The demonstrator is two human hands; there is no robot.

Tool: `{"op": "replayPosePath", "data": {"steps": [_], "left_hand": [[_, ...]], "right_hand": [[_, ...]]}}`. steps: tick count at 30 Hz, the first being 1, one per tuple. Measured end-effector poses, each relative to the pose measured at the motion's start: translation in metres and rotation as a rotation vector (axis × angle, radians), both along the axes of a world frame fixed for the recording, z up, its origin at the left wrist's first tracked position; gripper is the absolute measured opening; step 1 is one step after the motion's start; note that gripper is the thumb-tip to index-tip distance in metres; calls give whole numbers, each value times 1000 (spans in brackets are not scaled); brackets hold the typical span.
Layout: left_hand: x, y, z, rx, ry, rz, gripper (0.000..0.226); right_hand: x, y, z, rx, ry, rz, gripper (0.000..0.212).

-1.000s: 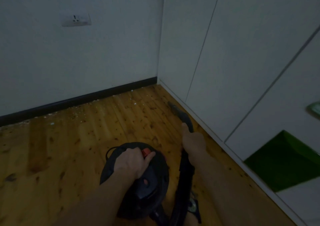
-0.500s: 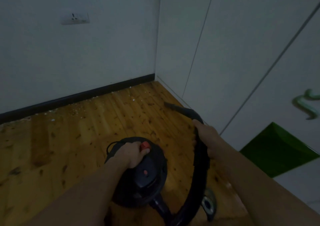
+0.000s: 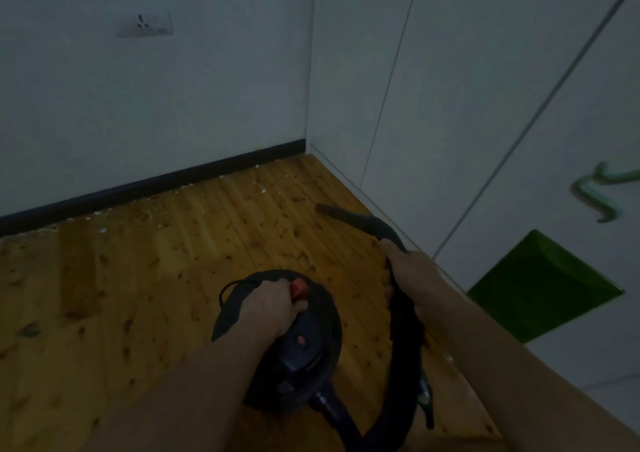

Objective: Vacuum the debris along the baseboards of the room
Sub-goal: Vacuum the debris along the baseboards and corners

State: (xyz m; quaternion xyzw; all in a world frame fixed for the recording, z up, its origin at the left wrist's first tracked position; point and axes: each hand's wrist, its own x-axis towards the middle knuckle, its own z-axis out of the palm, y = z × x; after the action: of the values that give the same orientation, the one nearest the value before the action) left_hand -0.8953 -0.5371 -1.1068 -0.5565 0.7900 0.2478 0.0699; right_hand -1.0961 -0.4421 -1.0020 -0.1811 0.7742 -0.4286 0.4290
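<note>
Here we see pale crumbs of debris (image 3: 152, 212) strewn over the knotty wooden floor (image 3: 104, 278) along the black baseboard (image 3: 138, 188) at the left wall. Near the middle, our left hand (image 3: 270, 308) has its grip clamped on top of the round black vacuum canister (image 3: 304, 344). Rightward, our right hand (image 3: 410, 275) is wrapped around the black vacuum hose (image 3: 401, 316), its nozzle (image 3: 337, 212) pointing toward the corner, beside the white cabinet doors (image 3: 450, 105).

wall socket (image 3: 144, 25), white cabinets (image 3: 450, 81), green panel (image 3: 543, 285)
</note>
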Motion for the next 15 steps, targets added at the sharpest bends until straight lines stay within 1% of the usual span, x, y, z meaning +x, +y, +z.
{"op": "replayPosePath", "data": {"steps": [4, 10, 15], "left_hand": [[6, -2, -1, -17, 54, 27, 38], [16, -17, 2, -64, 46, 33, 41], [25, -40, 0, -75, 68, 83, 38]], "right_hand": [[5, -20, -12, -12, -13, 17, 44], [19, -55, -19, 5, -41, 53, 49], [25, -79, -17, 23, -56, 77, 51]]}}
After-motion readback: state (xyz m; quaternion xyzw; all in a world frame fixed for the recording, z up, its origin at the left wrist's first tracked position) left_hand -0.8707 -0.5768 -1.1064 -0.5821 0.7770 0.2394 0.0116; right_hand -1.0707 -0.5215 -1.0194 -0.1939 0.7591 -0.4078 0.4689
